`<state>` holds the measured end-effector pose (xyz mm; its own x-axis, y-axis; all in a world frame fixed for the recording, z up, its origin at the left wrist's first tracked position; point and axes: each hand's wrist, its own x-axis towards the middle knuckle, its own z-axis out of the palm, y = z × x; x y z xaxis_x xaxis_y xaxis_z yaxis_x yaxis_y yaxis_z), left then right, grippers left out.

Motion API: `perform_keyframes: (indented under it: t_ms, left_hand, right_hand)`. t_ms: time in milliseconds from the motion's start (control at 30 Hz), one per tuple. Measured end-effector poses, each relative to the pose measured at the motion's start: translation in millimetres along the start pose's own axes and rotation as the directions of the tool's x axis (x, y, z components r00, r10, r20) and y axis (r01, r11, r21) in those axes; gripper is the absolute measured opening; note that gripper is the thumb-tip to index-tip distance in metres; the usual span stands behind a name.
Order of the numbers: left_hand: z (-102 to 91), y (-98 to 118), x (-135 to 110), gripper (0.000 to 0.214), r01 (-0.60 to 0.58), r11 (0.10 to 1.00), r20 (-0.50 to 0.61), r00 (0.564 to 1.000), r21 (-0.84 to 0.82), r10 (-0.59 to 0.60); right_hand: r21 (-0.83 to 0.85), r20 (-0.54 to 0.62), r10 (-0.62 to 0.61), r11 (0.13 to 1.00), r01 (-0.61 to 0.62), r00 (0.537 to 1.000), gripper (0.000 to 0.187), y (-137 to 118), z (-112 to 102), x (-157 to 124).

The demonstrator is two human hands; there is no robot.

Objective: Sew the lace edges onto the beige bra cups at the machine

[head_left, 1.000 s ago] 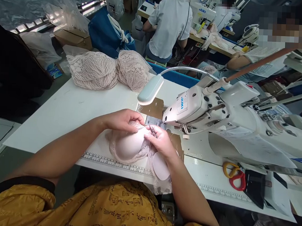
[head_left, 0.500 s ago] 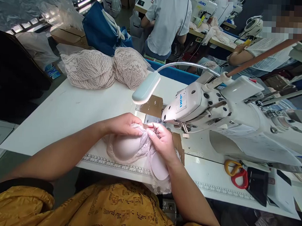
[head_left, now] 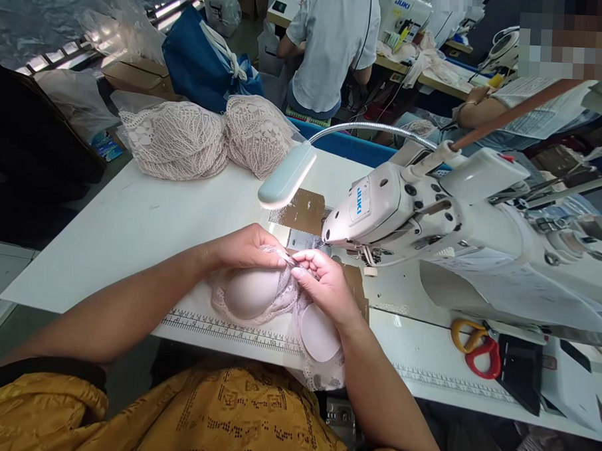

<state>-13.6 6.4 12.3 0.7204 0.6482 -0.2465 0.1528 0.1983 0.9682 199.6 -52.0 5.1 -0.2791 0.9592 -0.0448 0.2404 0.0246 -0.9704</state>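
A pale pink lace bra [head_left: 252,295] with padded cups lies at the table's front edge, the lower part of its right cup hanging over the edge. My left hand [head_left: 253,247] is closed on the lace at the top middle, thumb on top. Against it, my right hand [head_left: 323,280] is closed in a pinch around a small pointed metal tool [head_left: 290,257], whose tip points left at the lace by my left fingertips. My fingers hide most of the tool. The needle area of the sewing machine [head_left: 381,212] sits just beyond my right hand.
Two stacks of beige lace cups [head_left: 178,140] rest at the back left. A lamp [head_left: 287,177] on a bendy neck hangs over the table. Scissors [head_left: 483,356] and a dark phone-like object [head_left: 519,371] lie at right. A printed ruler [head_left: 226,330] edges the table; a co-worker [head_left: 329,47] sits beyond.
The metal tool in my right hand has swung from pointing up to pointing left, its tip now at the lace by my left fingers. My right fingers have curled closer around it.
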Motion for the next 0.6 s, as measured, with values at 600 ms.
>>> perform_keyframes:
  t_ms: [600]
  left_hand:
    - [-4.2, 3.3, -0.5, 0.02, 0.012, 1.0, -0.035, 0.999, 0.008, -0.012]
  right_hand:
    - [0.227, 0.023, 0.134, 0.964, -0.136, 0.991, 0.038, 1.5, 3.7, 2.8]
